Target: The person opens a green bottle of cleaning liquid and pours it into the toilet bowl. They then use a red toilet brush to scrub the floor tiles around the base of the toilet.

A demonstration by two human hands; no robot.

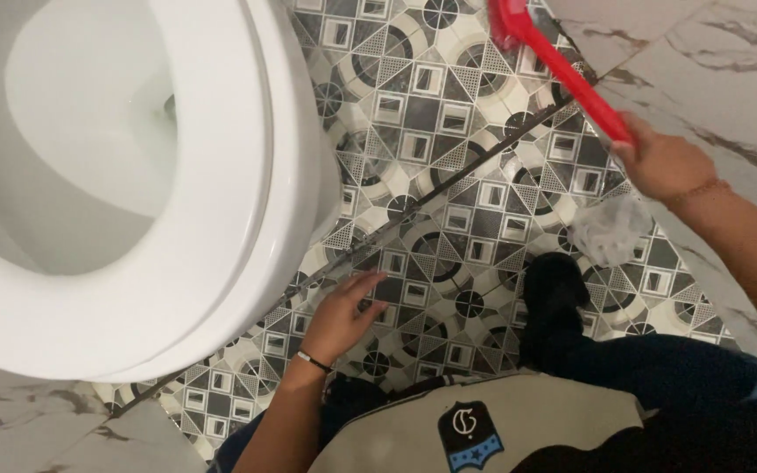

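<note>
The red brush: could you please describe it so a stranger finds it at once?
Start at the white toilet bowl and look right across the patterned floor tiles. The right hand grips the red brush by its long handle, the only bright red thing here.

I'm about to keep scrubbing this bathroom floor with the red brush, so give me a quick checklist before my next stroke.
1. Right hand gripping the red brush handle: ok.
2. Brush head on the patterned floor tiles: cannot tell, it is cut off at the top edge.
3. Left hand free, open over the tiles: ok.
4. Left hand away from the toilet bowl: ok.
5. Crumpled clear plastic lies on the floor near the brush: not ok.
</note>
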